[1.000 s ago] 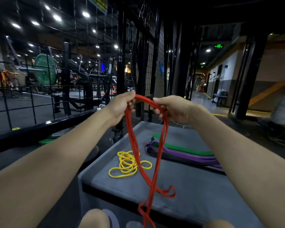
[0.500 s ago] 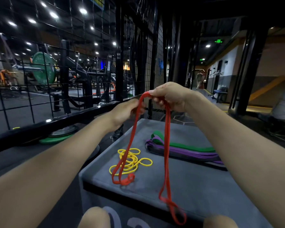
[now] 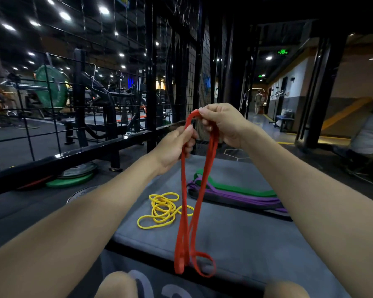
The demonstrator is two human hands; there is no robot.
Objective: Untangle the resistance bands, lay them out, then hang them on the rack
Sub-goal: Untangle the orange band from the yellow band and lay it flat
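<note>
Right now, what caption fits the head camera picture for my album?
Both hands, left hand and right hand, hold up a red band over a grey box with yellow band.

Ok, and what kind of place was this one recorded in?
Most likely a gym: a green weight plate sits on a barbell behind the black wire mesh rack, and resistance bands lie on a grey padded box while both hands hold a red band.

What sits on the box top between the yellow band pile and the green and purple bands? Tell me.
In the head view, only the hanging red band crosses that gap, held up by both hands; beneath it the grey box top is bare between the yellow band and the green band.
</note>
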